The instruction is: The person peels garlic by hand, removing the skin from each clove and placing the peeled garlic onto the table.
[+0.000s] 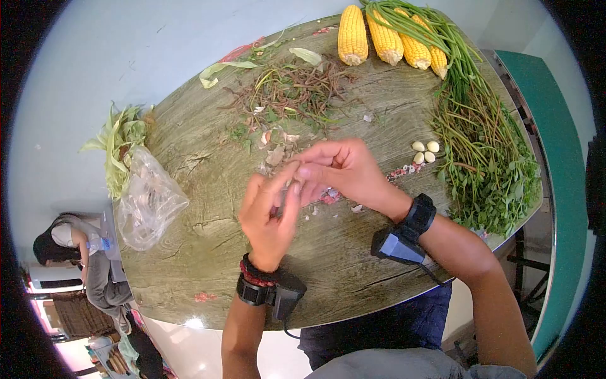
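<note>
My left hand (270,218) and my right hand (344,174) meet over the middle of the table. Their fingertips pinch a small item that looks like a garlic clove (291,181), mostly covered by the fingers. Papery garlic skins (275,155) lie just beyond the fingertips, and more scraps are scattered under the hands. To the right of my right hand, several peeled garlic cloves (425,152) sit in a small group on the wood.
Past my hands spreads a pile of stems and trimmings (293,91). Several corn cobs (352,38) lie at the far edge, beside long green beans (442,38) and leafy greens (492,170). A clear plastic bag (148,202) and corn husks (120,145) are left. Another person (82,252) sits beyond the table (208,265).
</note>
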`<action>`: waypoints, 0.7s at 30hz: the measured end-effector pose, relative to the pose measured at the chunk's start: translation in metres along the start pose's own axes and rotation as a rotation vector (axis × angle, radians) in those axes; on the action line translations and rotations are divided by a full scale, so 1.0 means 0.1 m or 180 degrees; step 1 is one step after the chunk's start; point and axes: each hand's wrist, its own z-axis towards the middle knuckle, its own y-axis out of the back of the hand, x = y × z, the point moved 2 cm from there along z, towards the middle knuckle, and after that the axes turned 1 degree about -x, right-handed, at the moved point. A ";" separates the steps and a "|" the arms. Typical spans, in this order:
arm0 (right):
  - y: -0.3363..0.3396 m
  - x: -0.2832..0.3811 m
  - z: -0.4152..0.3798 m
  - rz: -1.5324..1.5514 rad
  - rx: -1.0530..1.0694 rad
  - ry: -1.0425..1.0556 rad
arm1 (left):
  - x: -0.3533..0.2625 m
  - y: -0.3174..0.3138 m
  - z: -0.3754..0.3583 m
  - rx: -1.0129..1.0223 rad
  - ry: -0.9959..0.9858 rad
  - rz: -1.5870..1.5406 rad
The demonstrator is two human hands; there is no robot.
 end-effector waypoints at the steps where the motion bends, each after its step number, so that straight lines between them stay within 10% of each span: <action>1: -0.01 0.01 0.00 0.0100 0.0013 -0.0011 | 0.03 0.00 0.00 -0.0025 0.0060 -0.0073; 21: 0.00 -0.02 -0.01 0.0136 0.0051 -0.0159 | 0.05 -0.01 -0.02 -0.0133 0.0759 -0.0899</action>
